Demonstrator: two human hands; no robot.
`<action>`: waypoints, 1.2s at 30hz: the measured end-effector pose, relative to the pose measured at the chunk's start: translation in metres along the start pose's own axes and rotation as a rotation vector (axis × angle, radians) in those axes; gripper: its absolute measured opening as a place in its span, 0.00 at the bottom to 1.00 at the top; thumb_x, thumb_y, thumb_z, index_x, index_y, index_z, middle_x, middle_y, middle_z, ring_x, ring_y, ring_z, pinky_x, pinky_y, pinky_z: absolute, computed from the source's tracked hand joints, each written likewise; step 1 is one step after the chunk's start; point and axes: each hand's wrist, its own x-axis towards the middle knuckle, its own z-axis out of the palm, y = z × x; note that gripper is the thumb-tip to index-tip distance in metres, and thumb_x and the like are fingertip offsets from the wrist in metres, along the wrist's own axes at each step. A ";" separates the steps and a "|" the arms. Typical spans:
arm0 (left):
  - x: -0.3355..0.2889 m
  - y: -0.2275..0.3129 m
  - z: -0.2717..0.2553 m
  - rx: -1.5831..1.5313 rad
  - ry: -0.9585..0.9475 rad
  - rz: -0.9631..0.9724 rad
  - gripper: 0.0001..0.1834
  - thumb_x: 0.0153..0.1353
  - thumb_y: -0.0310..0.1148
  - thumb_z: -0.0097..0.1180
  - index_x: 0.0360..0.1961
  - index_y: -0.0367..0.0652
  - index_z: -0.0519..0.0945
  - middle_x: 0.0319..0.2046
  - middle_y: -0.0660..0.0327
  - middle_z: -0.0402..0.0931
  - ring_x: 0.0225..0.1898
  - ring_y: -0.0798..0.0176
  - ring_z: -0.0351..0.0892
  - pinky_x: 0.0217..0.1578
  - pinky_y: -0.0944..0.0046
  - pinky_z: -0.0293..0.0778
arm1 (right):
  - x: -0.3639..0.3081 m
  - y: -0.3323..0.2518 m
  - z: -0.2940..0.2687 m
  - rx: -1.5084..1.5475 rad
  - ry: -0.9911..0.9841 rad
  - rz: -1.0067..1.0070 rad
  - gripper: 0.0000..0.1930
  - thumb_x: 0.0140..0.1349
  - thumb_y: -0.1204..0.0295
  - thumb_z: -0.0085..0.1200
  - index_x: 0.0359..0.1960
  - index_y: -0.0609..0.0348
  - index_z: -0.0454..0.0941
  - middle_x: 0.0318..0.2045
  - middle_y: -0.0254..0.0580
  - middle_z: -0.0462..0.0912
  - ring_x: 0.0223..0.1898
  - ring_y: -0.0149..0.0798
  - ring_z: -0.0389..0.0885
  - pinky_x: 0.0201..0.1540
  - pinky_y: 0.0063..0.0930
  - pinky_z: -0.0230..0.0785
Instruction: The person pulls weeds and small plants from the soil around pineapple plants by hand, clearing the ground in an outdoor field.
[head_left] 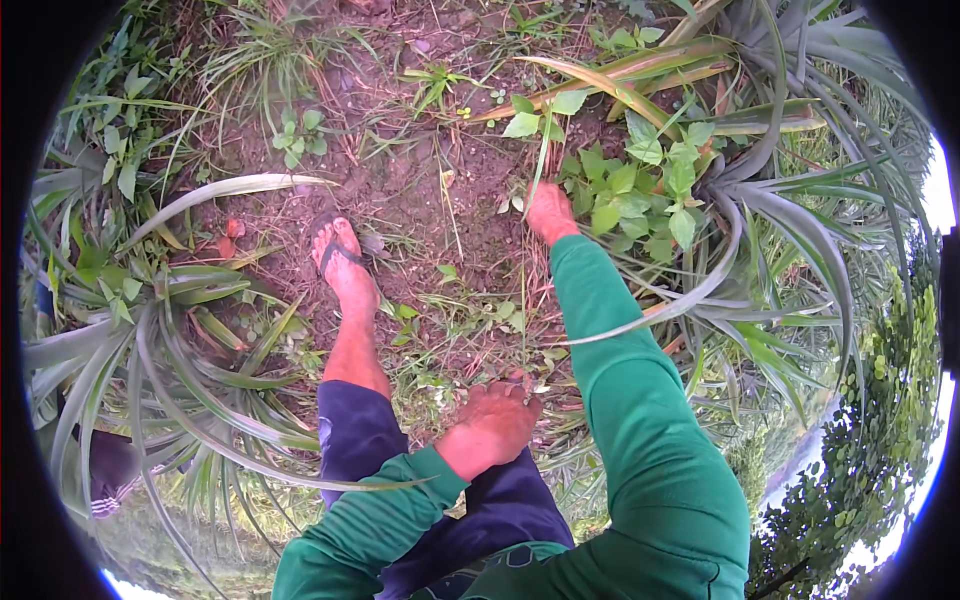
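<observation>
Your right hand [549,212] is stretched out low to the soil [400,190], just beside a thin-stemmed weed [552,128], whose leaves spread above your fingers in the view while its stalk passes along the hand's left side. The fingers seem bent, perhaps because such a slim stalk must be taken from close to the ground, but I cannot tell whether they are clasped around it or only touch it. Your left hand [493,425] is kept back, in front of the dark shorts [360,430], with the knuckles upward and the fingers curled; probably this leaves the right arm free to reach, and what lies under the palm, if anything, I cannot tell. Your left foot [345,265], in a dark sandal [328,258], is set on the bare strip between the left spiky plant [140,310] and the right spiky plant [745,190], likely because the long leaves (they look rather stiff to me) would be uncomfortable to step among. Your right foot does not show. The green right sleeve [640,400] covers part of the ground, one long leaf crosses before it, and near the left rim a dark thing [112,465] is too much hidden to name.
</observation>
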 end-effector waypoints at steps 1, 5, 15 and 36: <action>0.002 0.000 -0.002 -0.032 -0.064 0.009 0.33 0.59 0.39 0.57 0.65 0.43 0.63 0.61 0.51 0.66 0.61 0.42 0.66 0.58 0.38 0.62 | -0.007 -0.001 0.003 0.094 -0.033 0.020 0.15 0.59 0.66 0.50 0.43 0.62 0.77 0.37 0.63 0.82 0.39 0.62 0.82 0.44 0.50 0.76; -0.005 -0.009 0.001 -0.045 -0.013 -0.040 0.34 0.59 0.39 0.58 0.65 0.43 0.63 0.61 0.51 0.66 0.60 0.42 0.66 0.57 0.39 0.63 | -0.065 -0.047 -0.004 0.244 -0.236 -0.062 0.14 0.59 0.71 0.49 0.47 0.59 0.75 0.42 0.63 0.79 0.40 0.63 0.81 0.47 0.51 0.74; 0.005 0.000 0.008 -0.033 -0.016 -0.034 0.29 0.58 0.38 0.60 0.60 0.44 0.69 0.62 0.53 0.65 0.60 0.43 0.67 0.56 0.40 0.65 | 0.001 0.017 0.013 -0.083 0.048 0.129 0.16 0.61 0.72 0.43 0.45 0.67 0.76 0.38 0.61 0.81 0.43 0.58 0.81 0.43 0.49 0.76; 0.005 -0.008 -0.001 0.043 -0.130 -0.079 0.29 0.57 0.36 0.56 0.62 0.50 0.69 0.56 0.55 0.70 0.56 0.45 0.71 0.53 0.44 0.70 | -0.057 -0.067 0.035 1.370 -0.117 0.764 0.09 0.63 0.68 0.47 0.38 0.60 0.74 0.24 0.54 0.78 0.27 0.55 0.79 0.36 0.46 0.73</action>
